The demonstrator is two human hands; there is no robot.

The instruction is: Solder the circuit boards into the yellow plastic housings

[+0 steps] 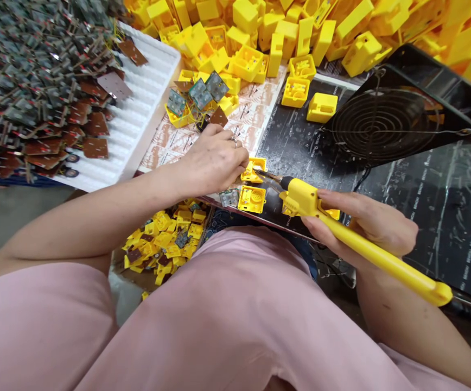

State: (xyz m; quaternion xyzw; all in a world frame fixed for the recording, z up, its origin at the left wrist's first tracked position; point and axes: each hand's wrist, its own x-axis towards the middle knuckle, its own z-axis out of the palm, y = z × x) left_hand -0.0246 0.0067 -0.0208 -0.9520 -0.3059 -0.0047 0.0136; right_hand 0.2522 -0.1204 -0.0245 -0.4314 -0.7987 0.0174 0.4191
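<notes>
In my right hand (366,222) is a yellow soldering iron (304,196), its long handle slanting down to the right. The iron's metal tip reaches into a small open yellow plastic housing (255,168) near the table's front edge. My left hand (219,155), with a ring on one finger, is closed at that housing's left side; its fingertips are partly hidden. A second open yellow housing (252,199) lies just in front of the first. Beside it is a small grey-green circuit board (229,197). Another yellow piece (333,214) shows partly behind the iron.
A black fan (376,125) stands on the right of the table. Yellow housings (247,62) are heaped along the back. On the left, a white foam tray (154,65) carries piled circuit boards (48,92). Below the table edge sits a box of yellow parts (166,239).
</notes>
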